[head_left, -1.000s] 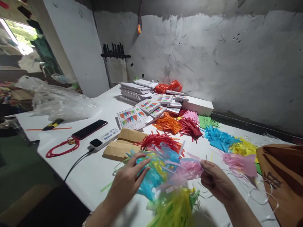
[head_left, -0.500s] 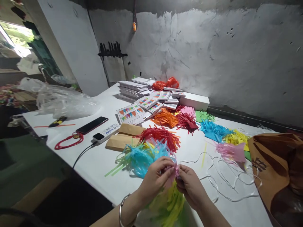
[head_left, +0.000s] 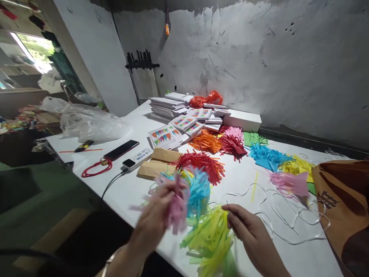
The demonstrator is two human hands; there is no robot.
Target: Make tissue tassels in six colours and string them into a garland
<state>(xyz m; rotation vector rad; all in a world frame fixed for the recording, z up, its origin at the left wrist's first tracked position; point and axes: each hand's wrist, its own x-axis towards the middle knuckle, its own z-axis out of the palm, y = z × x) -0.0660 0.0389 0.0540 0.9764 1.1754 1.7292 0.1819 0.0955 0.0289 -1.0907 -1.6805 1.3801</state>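
Observation:
My left hand [head_left: 152, 221] is smeared by motion at the table's front edge, closed on a pink fringed paper tassel [head_left: 176, 206]. Behind it lies a blue tassel [head_left: 198, 190]. My right hand [head_left: 248, 231] is closed in a pinch on a thin needle [head_left: 227, 204], with a white ribbon [head_left: 276, 209] looping away to the right. A yellow-green tassel [head_left: 211, 238] hangs between my hands at the table edge.
Red [head_left: 203, 165], orange [head_left: 206, 142], blue [head_left: 265, 156], yellow and pink [head_left: 290, 182] tassels lie across the white table [head_left: 129, 190]. Card packs [head_left: 184, 123], a white box [head_left: 245, 121], brown envelopes [head_left: 157, 165], a phone [head_left: 121, 150], a power bank, a plastic bag [head_left: 92, 123] and a brown bag [head_left: 343, 200] stand around.
My hands were pinched together on the pink tassel; now they are apart. The left hand has swung left with the pink tassel, the right stays with the needle.

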